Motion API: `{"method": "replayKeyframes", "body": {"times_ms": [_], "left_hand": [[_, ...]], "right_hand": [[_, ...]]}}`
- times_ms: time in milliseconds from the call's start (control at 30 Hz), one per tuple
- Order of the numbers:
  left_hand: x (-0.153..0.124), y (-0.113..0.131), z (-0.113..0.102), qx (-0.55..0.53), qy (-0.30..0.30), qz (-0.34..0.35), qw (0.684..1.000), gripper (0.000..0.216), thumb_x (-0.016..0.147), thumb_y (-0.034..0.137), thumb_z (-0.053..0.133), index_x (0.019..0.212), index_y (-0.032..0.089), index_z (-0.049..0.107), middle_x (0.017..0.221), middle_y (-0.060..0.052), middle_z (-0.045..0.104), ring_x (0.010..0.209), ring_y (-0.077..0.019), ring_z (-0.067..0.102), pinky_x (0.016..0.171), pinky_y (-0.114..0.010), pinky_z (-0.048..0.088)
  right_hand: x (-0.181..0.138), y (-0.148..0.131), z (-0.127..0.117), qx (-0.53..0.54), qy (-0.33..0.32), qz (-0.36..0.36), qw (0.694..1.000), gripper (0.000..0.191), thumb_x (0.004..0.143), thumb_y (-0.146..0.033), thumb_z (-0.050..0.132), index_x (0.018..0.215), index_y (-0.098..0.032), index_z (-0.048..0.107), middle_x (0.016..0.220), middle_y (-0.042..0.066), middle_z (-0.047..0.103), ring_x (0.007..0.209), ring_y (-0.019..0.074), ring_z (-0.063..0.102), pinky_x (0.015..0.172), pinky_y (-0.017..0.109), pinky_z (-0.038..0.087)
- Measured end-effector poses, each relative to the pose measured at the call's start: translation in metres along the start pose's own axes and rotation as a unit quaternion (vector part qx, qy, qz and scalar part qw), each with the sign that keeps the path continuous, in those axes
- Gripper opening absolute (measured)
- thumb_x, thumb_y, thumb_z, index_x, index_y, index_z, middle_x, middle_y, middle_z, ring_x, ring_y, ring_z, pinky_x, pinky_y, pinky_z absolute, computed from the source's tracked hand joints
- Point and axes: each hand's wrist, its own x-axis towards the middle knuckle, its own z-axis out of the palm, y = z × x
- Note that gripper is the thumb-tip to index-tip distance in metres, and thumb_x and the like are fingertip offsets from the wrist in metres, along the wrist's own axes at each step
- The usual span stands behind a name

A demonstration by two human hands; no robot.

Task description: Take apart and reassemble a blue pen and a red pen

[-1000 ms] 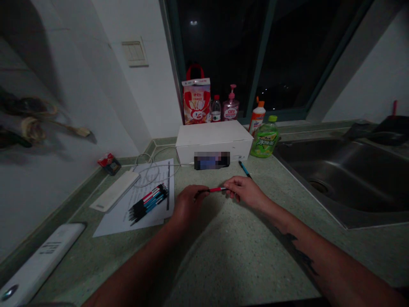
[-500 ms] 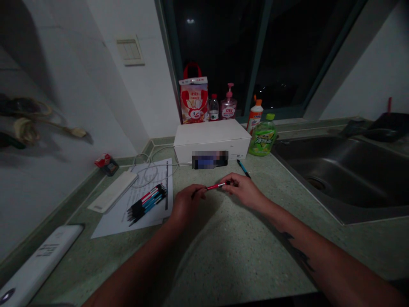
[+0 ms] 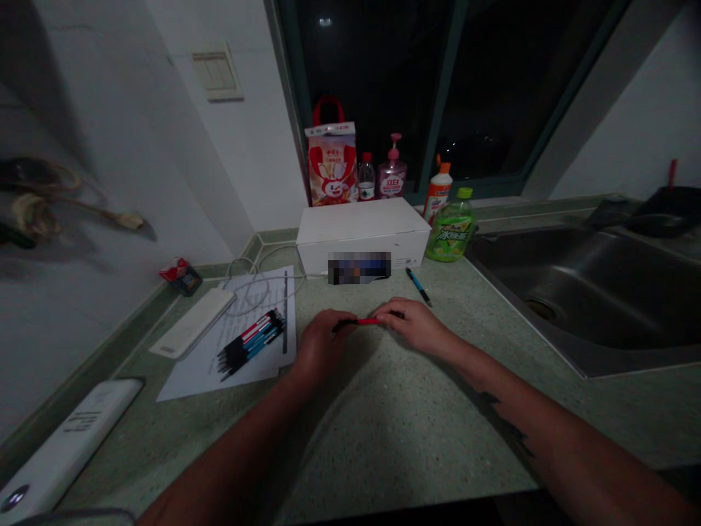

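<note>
Between my two hands, just above the counter, a red pen [image 3: 368,321] with black ends lies nearly level. My left hand [image 3: 322,340] is closed on its black grip end. With thumb and fingers, my right hand [image 3: 410,321] pinches the other end. A blue pen [image 3: 419,287] lies on the counter beyond my right hand. To the left, a bundle of blue and red pens [image 3: 252,342] rests on printed paper [image 3: 191,380].
A white box [image 3: 361,223] stands at the back with a phone [image 3: 359,269] against its front. Beside it is a green bottle [image 3: 450,230]. The sink [image 3: 575,292] lies right. A white power bank [image 3: 194,321] and cable are left, and a long white device [image 3: 82,446] lies nearer.
The red pen has turned slightly to lie more level, and my right fingers cover more of its right part. The view has shifted a little; both hands keep hold.
</note>
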Motion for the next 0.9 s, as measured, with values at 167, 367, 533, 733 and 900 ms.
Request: {"method": "replayKeyframes", "body": {"times_ms": [167,367,533,733,900], "left_hand": [[0.000,0.000,-0.002,0.007,0.006,-0.011,1.000,0.014,0.088,0.015,0.066,0.096,0.020,0.077,0.093,-0.002,0.074,0.085,-0.0180,0.067,0.082,-0.031,0.053],[-0.001,0.002,-0.003,0.019,0.001,0.009,1.000,0.014,0.088,0.017,0.065,0.096,0.020,0.077,0.092,-0.003,0.074,0.085,-0.0194,0.067,0.082,-0.032,0.054],[-0.002,0.001,0.001,0.028,-0.011,0.006,1.000,0.015,0.089,0.017,0.065,0.097,0.022,0.077,0.093,-0.003,0.075,0.086,-0.0196,0.068,0.082,-0.032,0.054],[-0.002,0.000,0.000,0.032,0.002,0.023,0.999,0.014,0.090,0.017,0.065,0.097,0.021,0.076,0.093,-0.003,0.074,0.088,-0.0196,0.068,0.084,-0.032,0.054],[-0.003,0.000,0.002,0.031,-0.008,0.015,0.999,0.013,0.090,0.018,0.066,0.097,0.021,0.076,0.093,-0.003,0.074,0.087,-0.0193,0.069,0.083,-0.032,0.055]], "right_hand": [[0.000,-0.005,-0.001,-0.008,-0.005,-0.035,0.999,0.014,0.095,-0.015,0.069,0.104,-0.021,0.077,0.099,0.005,0.069,0.093,0.0196,0.064,0.084,0.030,0.048],[-0.003,-0.012,0.002,-0.053,-0.044,-0.031,0.997,0.018,0.101,-0.014,0.060,0.106,-0.022,0.076,0.100,0.004,0.070,0.095,0.0200,0.065,0.087,0.032,0.048],[-0.004,-0.012,0.004,-0.081,-0.003,-0.045,0.996,0.017,0.090,-0.005,0.071,0.100,-0.019,0.072,0.098,0.005,0.066,0.092,0.0194,0.063,0.081,0.030,0.048],[-0.004,-0.014,0.006,-0.085,-0.043,-0.037,0.995,0.018,0.103,-0.015,0.059,0.111,-0.022,0.073,0.105,0.006,0.069,0.098,0.0209,0.064,0.088,0.034,0.048],[-0.004,-0.013,0.007,-0.095,-0.014,-0.038,0.995,0.009,0.096,-0.012,0.069,0.101,-0.019,0.074,0.096,0.005,0.068,0.092,0.0202,0.064,0.081,0.031,0.048]]}}
